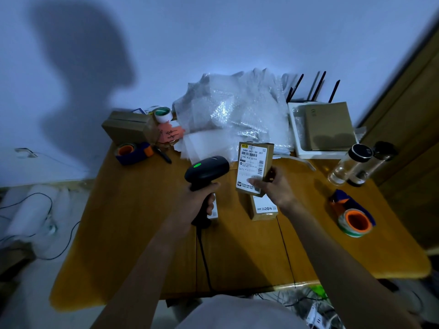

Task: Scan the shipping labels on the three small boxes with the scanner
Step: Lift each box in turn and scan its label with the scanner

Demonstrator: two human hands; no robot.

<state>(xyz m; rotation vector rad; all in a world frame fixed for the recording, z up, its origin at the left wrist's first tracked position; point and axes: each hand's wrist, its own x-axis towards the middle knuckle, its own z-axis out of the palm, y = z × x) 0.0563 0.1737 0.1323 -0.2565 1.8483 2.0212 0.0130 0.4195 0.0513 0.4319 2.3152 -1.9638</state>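
Note:
My left hand grips the handle of a black corded scanner with a green light lit on top; its head points right. My right hand holds a small brown box upright above the table, its white shipping label facing me and the scanner. A second small box with a white label lies on the wooden table just below the held one. A third white-labelled box lies mostly hidden behind my left hand.
Bubble wrap piles at the back. A white tray holds a brown box, with router antennas behind it. Tape dispensers sit at back left and front right. Two glass bottles stand right. Another carton sits back left.

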